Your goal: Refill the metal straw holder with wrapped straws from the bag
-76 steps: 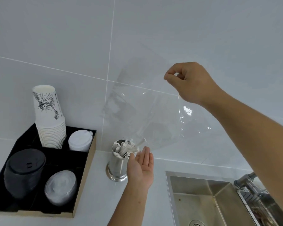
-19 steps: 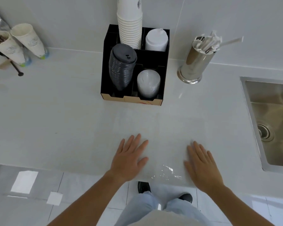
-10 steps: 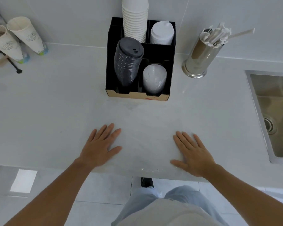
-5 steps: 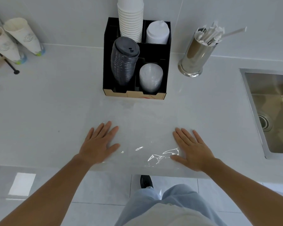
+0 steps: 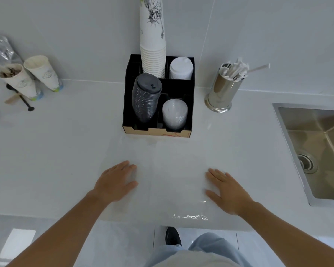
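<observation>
A drinks-service corner of a café or shop kitchen is shown. A black organizer (image 5: 190, 105) is set on the white desk (image 5: 56, 143) against a tiled wall (image 5: 66, 31), and in it are kept stacked paper cups (image 5: 153, 54), white lids (image 5: 181, 68), black lids (image 5: 146, 97) and clear lids (image 5: 175, 114). A metal holder (image 5: 223, 91) filled with wrapped straws (image 5: 236, 69) is placed beside it. A steel sink (image 5: 316, 149) is sunk into the desk at the right.

Left hand (image 5: 115, 185) and right hand (image 5: 228, 192) lie flat, palms down.
</observation>
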A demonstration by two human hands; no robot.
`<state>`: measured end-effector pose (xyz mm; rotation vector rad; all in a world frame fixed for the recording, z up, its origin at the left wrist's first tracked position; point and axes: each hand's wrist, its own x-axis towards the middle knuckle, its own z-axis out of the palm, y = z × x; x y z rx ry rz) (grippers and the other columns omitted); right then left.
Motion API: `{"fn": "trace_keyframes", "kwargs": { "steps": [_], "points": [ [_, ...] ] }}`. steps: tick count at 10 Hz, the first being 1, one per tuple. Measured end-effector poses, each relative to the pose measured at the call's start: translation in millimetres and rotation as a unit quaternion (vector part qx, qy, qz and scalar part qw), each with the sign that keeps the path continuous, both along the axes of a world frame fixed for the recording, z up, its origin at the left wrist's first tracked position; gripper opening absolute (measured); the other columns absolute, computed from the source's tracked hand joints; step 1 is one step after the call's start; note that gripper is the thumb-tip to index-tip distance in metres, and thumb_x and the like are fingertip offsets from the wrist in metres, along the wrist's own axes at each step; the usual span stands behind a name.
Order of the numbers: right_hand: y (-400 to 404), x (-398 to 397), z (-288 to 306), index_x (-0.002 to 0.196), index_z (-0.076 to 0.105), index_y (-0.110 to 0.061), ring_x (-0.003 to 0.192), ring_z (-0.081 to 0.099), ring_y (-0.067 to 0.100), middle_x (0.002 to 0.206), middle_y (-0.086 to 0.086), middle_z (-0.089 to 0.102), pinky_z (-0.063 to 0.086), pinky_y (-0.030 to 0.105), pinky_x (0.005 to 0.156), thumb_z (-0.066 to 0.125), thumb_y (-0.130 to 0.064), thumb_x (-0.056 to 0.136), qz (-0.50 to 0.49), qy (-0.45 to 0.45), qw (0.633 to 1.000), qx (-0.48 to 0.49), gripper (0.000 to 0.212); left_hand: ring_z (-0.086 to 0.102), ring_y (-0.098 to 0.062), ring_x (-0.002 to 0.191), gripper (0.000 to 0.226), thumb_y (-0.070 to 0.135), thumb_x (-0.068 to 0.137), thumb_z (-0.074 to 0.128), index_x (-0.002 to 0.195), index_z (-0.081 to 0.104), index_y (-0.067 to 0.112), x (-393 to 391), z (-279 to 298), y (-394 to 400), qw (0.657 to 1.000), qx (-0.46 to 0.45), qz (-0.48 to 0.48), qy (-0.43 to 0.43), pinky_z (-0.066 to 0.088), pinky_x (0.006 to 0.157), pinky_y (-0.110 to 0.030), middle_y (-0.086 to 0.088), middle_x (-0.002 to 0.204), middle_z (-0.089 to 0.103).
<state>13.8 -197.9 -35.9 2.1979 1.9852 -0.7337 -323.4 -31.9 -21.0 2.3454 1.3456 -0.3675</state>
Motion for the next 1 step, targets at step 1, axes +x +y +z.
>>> {"fn": "trace_keyframes", "kwargs": {
  "steps": [1],
  "points": [
    [14.1, 1.5, 18.6, 0.146, 0.04, -0.021, 0.133, 0.044, 0.015, 0.154, -0.006, 0.035, 0.023, 0.02, 0.112, 0.045, -0.053, 0.094, -0.153, 0.093, 0.984, 0.011, 0.062, 0.047, -0.02, 0.127, 0.053, 0.047, 0.094, 0.041, 0.143, 0.034, 0.028, 11.5, 12.7, 5.1, 1.0, 0.012, 0.009, 0.009, 0.038, 0.103, -0.035, 0.005, 0.146, 0.042]
  ]
}}
